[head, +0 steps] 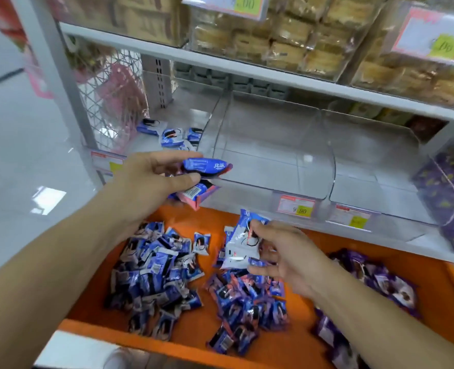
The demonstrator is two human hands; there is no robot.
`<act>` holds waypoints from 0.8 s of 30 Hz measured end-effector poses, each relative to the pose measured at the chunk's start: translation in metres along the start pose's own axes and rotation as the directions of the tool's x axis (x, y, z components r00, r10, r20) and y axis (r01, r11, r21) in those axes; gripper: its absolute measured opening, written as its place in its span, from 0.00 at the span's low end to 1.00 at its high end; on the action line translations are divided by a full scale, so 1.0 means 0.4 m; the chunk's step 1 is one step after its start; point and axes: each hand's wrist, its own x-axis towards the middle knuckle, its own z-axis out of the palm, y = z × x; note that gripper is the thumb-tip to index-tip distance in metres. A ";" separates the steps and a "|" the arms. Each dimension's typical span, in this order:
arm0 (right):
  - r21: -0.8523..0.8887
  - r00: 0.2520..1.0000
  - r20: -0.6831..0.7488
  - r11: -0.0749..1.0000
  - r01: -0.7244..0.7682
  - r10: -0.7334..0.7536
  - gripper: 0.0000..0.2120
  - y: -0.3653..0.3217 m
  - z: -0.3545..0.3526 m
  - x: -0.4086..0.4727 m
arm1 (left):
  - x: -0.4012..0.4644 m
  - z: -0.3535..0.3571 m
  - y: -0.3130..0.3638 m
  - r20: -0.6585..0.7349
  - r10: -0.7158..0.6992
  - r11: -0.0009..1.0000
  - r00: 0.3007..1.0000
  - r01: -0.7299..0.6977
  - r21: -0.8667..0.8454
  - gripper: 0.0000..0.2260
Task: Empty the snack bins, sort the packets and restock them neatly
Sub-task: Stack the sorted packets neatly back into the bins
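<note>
Left hand (pixel 154 177): raised before the clear bins (pixel 268 145), pinching blue packets (pixel 204 167) lying flat, long axis left-to-right.
Right hand (pixel 281 257): low over the orange shelf (pixel 300 328), fingers gripping white-blue packets (pixel 240 249) upright.

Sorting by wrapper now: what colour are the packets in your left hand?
Blue with pink edges, going by the packets in the left hand; head view.
</note>
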 end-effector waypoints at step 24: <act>0.153 0.978 0.195 0.987 0.049 -0.078 0.16 0.004 0.008 0.020 | -0.007 0.122 -0.070 0.433 -0.095 0.976 0.897 -0.003 0.220 0.27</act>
